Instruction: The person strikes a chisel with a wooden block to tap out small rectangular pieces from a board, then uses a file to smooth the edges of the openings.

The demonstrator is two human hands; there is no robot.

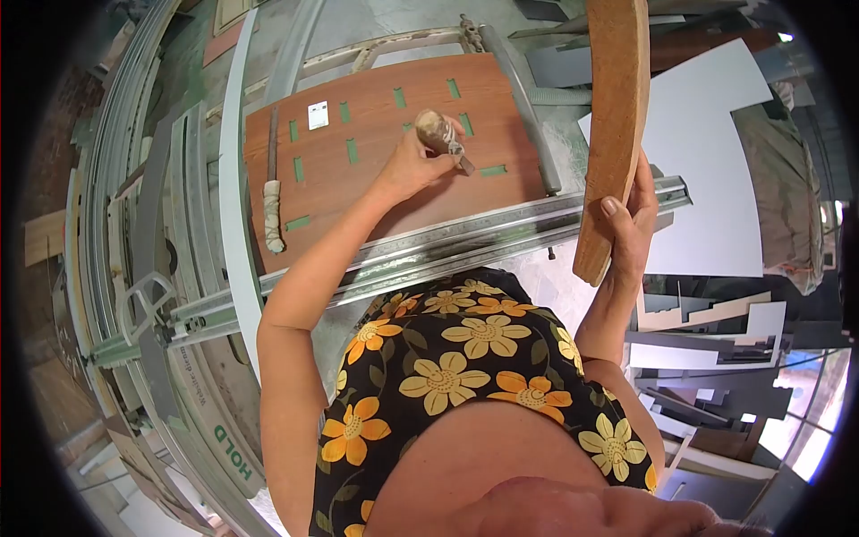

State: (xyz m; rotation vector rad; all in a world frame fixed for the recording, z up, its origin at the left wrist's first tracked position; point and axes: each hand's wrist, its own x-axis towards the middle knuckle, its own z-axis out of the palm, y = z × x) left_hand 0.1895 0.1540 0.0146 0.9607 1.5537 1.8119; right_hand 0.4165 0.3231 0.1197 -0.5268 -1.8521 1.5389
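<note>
My left hand (416, 168) is closed around a chisel (436, 132) with a string-wrapped handle. Its short dark blade points down near the surface of a reddish-brown wood-grain board (394, 192); whether it touches cannot be made out. Several narrow rectangular slots in the board show green beneath. A long, thick wooden bar (617, 116) is upright in my right hand (630, 219), thumb on the near face and fingers behind. On the board's left side lies a thin flat tool (273, 215) with a cloth-wrapped grip. A small white label (318, 115) sits near the upper left.
A metal rail (429, 243) crosses between my body and the board. White sheet panels (707, 179) stand at the right, above stacked offcuts (716, 313). Long metal profiles (179, 179) and a clamp-like handle (146, 306) are on the left. A grey tube (519, 98) borders the board.
</note>
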